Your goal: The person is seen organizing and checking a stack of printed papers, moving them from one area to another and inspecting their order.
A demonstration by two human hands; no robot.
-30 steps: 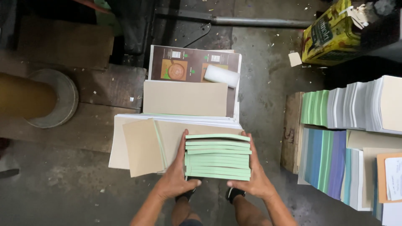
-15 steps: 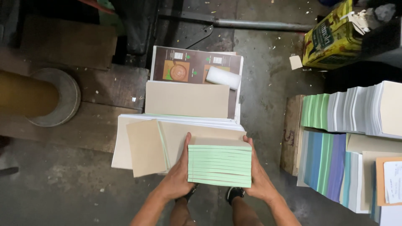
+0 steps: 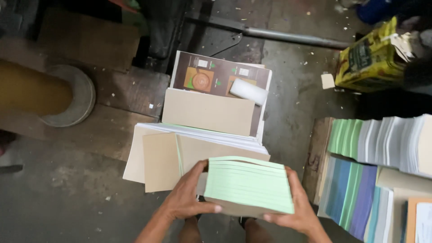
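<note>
1. Left hand (image 3: 186,200) grips the left end of a stack of pale green booklets (image 3: 249,184); the thumb lies along the lower front edge, the fingers wrap the side. Forearm cut off by the bottom frame edge.
2. Right hand (image 3: 294,211) clasps the right end of the same stack, fingers up the side, palm under the corner. Wrist runs out of frame at the bottom.
3. The stack is held between both hands, lifted above and just in front of the paper pile, tilted slightly down to the right. A brown backing shows along its underside. Sheet count not readable.
4. Below the hands, feet or sandals partly show; too hidden to make out.
5. Behind the stack: a pile of white sheets (image 3: 135,157) topped by brown card covers (image 3: 162,162), a thin green edge showing between two of them. Its near right part is hidden by the held stack.
6. Right of it: shelved stacks of coloured paper (image 3: 355,198) in green, blue, purple and white, cut off by the right edge.
7. Further back: a plain brown card (image 3: 207,111) lying on a dark printed sheet (image 3: 202,74), with a white roll (image 3: 249,91) on top.
8. Far left: a yellowish roll end on a round grey disc (image 3: 78,96), blurred.
9. Far right: a crumpled yellow package (image 3: 369,58); a metal bar (image 3: 288,37) crosses the concrete floor (image 3: 67,198).
</note>
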